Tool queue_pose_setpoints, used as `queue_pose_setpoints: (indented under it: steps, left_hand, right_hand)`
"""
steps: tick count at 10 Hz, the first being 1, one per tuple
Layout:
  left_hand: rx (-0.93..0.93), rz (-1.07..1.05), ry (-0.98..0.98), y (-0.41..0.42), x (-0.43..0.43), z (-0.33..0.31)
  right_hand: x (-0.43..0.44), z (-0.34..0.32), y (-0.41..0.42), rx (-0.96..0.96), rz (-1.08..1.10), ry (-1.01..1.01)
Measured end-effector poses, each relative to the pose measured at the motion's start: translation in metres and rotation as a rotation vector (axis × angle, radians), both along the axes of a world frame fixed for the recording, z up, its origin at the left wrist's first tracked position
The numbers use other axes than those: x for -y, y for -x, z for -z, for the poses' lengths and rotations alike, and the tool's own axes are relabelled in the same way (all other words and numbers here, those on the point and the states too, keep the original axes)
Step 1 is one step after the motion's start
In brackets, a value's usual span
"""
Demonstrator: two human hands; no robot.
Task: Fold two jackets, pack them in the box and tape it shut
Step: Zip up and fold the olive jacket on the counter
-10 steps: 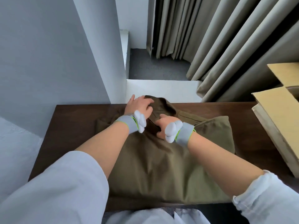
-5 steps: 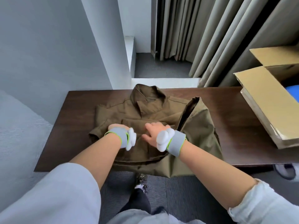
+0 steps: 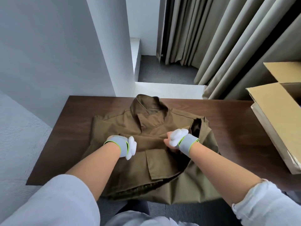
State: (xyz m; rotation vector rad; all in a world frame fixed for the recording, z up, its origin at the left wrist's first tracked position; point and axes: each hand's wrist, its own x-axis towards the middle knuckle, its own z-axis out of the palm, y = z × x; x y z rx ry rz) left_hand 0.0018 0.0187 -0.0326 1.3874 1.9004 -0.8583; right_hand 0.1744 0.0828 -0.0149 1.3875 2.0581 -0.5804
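An olive jacket point(image 3: 156, 124) lies front-up on the dark wooden table point(image 3: 76, 128), collar at the far side, hem hanging over the near edge. Its right side is folded inward. My right hand point(image 3: 168, 141) pinches a raised fold across the jacket's middle, fingers curled. My left hand point(image 3: 114, 138) bends down into the same fold at its left end, with its fingers mostly hidden behind the grey wristband. An open cardboard box point(image 3: 270, 115) stands at the table's right end, flaps up. Only one jacket shows.
Grey curtains point(image 3: 228, 46) hang behind the table on the right. A pale wall and pillar point(image 3: 101, 54) stand at the far left. Grey carpet point(image 3: 19, 136) lies left of the table and below its near edge.
Both hands came back from the collar to the jacket's middle. My right hand's fingers went from loosely spread to curled on a fold of cloth. The view pulled back from the table.
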Motion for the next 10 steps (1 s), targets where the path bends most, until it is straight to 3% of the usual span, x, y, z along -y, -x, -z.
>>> queue_pose_setpoints:
  steps: [2, 3, 4, 6, 7, 8, 10]
  left_hand:
    - [0.229, -0.100, -0.023, 0.010, -0.075, 0.012]
    - [0.363, -0.023, 0.032, -0.005, -0.082, 0.027]
    - [0.469, 0.080, -0.031, -0.015, -0.089, 0.038]
    - [0.500, 0.320, -0.212, -0.001, -0.094, 0.050]
    - [0.515, 0.254, -0.270, 0.018, -0.114, 0.046]
    - [0.482, 0.114, -0.261, 0.032, -0.132, 0.038]
    - [0.536, 0.063, -0.370, 0.033, -0.112, 0.021]
  right_hand:
    - [-0.082, 0.014, 0.042, -0.155, 0.198, -0.043]
    - [-0.116, 0.023, 0.065, -0.259, 0.289, -0.188]
    - [-0.148, 0.034, 0.090, -0.275, 0.247, -0.221]
    - [-0.172, 0.043, 0.112, -0.108, 0.131, -0.057]
    - [-0.170, 0.028, 0.105, -0.067, -0.001, 0.064]
    - [-0.167, 0.030, 0.094, -0.120, 0.035, 0.286]
    - [-0.142, 0.031, 0.085, -0.025, -0.098, 0.473]
